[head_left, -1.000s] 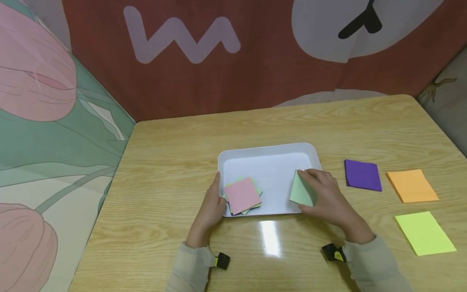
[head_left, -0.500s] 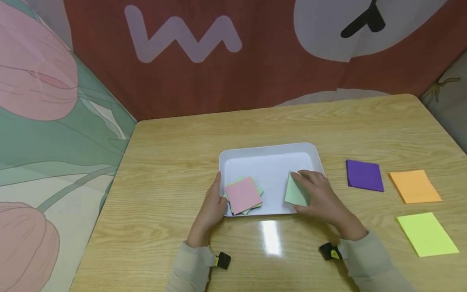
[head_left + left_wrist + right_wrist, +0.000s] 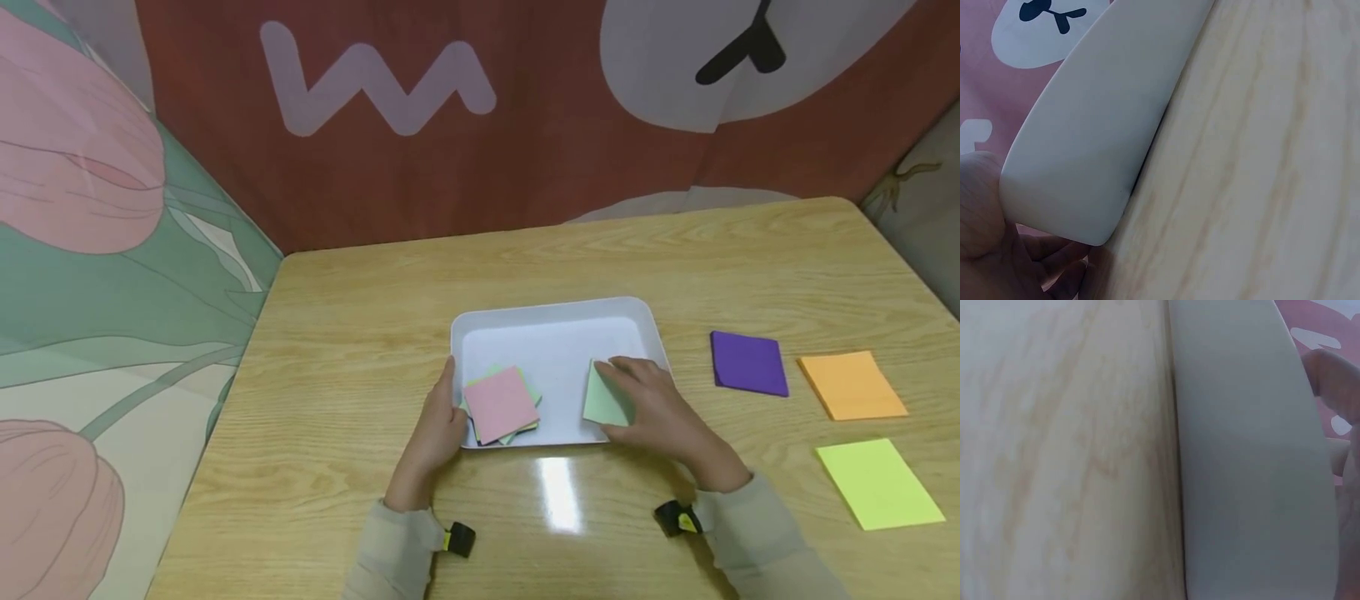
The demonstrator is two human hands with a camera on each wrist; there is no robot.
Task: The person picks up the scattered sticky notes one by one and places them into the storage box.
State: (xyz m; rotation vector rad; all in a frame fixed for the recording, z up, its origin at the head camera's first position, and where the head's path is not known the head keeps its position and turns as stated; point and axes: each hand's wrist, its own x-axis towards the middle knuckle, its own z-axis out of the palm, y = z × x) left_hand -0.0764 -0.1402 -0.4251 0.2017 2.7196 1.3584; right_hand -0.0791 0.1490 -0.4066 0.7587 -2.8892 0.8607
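A white tray [image 3: 555, 333] lies on the table. My left hand [image 3: 435, 423] grips its near left corner; in the left wrist view, the thumb is by the rim of the tray [image 3: 1079, 137] and the fingers curl beside its end. Inside at the left is a loose stack of sticky notes, topped by a pink sticky note pad [image 3: 501, 405] with green and yellow edges below. My right hand [image 3: 654, 408] reaches over the right side and holds a pale green sticky note pad [image 3: 602, 398] between thumb and fingers. In the right wrist view the tray wall hides that pad.
Right of the tray lie a purple sticky note pad [image 3: 748, 363], an orange one [image 3: 852, 385] and a yellow-green one [image 3: 880, 483]. The wooden table [image 3: 360, 317] meets a red patterned curtain [image 3: 465, 183] at the back and a floral one [image 3: 90, 333] at the left.
My right hand has shifted slightly left with the pale green sticky note pad inside the tray. The left hand has stayed on the tray's corner.
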